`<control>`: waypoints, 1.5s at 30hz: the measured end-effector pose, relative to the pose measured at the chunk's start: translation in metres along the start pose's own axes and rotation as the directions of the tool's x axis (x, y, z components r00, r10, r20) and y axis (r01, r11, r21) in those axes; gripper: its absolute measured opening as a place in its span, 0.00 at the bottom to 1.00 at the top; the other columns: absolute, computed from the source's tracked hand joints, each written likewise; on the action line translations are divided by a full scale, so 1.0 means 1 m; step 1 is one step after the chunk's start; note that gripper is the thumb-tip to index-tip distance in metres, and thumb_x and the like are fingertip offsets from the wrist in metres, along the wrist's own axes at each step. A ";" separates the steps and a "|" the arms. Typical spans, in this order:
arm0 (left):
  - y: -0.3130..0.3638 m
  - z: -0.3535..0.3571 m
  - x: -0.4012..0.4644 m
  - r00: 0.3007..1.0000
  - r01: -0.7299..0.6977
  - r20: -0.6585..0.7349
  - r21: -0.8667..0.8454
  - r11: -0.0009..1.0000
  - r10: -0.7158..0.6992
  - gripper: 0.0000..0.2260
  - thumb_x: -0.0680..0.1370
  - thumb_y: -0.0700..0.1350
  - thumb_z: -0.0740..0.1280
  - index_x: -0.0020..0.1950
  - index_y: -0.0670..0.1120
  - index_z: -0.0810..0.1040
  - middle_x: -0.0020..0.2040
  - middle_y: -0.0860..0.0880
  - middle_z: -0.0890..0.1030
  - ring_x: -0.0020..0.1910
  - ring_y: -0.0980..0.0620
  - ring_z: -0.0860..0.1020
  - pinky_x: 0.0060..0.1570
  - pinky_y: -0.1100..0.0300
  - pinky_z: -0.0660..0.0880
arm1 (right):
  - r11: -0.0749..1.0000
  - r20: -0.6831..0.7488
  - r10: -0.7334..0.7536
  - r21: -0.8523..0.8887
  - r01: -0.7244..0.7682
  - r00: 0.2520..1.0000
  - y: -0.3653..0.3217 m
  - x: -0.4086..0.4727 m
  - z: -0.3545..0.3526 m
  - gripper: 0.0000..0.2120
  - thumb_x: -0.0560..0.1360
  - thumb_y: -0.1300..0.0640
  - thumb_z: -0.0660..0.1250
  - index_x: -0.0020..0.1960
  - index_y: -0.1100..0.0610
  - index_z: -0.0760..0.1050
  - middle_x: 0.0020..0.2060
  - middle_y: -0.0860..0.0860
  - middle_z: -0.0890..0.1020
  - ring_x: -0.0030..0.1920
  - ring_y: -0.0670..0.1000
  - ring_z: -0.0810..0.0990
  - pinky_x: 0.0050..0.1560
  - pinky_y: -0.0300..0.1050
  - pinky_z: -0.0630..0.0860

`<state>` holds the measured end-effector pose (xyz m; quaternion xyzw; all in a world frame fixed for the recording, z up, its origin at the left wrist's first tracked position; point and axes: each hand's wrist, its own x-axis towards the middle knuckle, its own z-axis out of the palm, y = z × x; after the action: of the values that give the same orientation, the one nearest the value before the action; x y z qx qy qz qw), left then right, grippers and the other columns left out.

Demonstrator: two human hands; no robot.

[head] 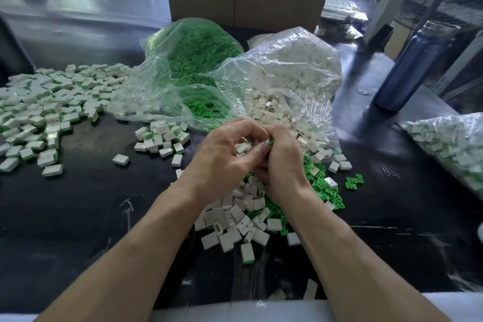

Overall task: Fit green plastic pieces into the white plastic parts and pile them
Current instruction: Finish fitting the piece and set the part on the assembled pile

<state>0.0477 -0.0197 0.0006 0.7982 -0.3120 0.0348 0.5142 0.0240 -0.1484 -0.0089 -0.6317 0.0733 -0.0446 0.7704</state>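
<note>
I see left hand (222, 157) curled, pinching a white part (242, 148) | right hand (281, 162) curled against it, gripping a green piece (271, 143) at the fingertips | both above loose white and green heap (251, 219) on desk (91, 191) | finished pile (49, 104) far left | open bags (282, 78) behind

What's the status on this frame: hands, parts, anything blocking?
Left hand pinching white part. Right hand holding green piece. Nothing in the way.
</note>
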 end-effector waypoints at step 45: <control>0.012 0.008 -0.003 0.995 0.063 -0.066 -0.098 0.993 -0.070 0.03 0.81 0.40 0.71 0.54 0.44 0.82 0.55 0.48 0.83 0.52 0.48 0.83 0.52 0.47 0.83 | 0.986 -0.055 -0.022 0.161 0.031 0.998 0.000 -0.002 0.006 0.25 0.88 0.50 0.51 0.50 0.63 0.82 0.35 0.53 0.86 0.36 0.52 0.86 0.32 0.43 0.81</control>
<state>0.0370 -0.0281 0.0050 0.7807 -0.2686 0.0302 0.5634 0.0236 -0.1418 -0.0078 -0.5666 0.0817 -0.0774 0.8163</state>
